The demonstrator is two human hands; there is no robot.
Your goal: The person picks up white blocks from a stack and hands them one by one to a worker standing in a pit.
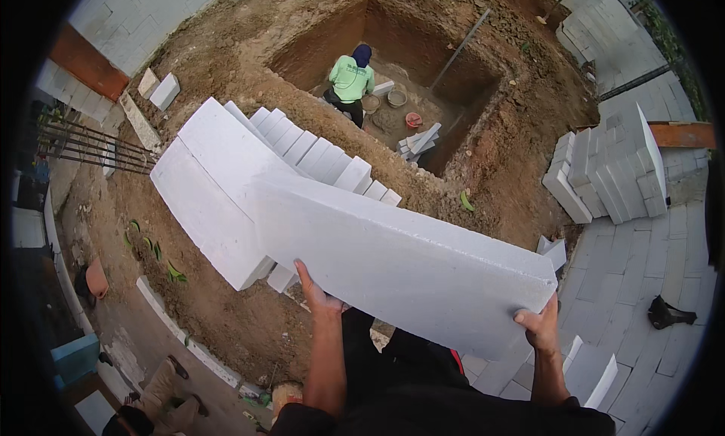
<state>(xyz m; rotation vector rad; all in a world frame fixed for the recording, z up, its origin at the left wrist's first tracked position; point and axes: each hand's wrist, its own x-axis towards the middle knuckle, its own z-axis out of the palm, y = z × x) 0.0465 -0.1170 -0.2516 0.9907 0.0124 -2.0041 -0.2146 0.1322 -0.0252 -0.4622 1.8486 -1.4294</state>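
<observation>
A long pale-grey lightweight concrete block (396,260) spans the space in front of my body, tilted down to the right. My left hand (317,294) grips its lower edge left of centre, thumb on the near face. At the block's right end, my right hand (537,321) holds the corner, its thumb on the near face and its fingers mostly hidden behind. The block's left end overlaps a stack of similar blocks (204,192) in my view; whether the two touch I cannot tell. More blocks (317,153) stand in a row on the stack's far side.
Beyond the stack, a rectangular earth pit (396,56) holds a person in a green shirt (352,76), buckets (397,98) and loose blocks (420,141). Rebar (96,144) juts out at left. Another block stack (612,170) stands at right. Another person (161,399) is at lower left.
</observation>
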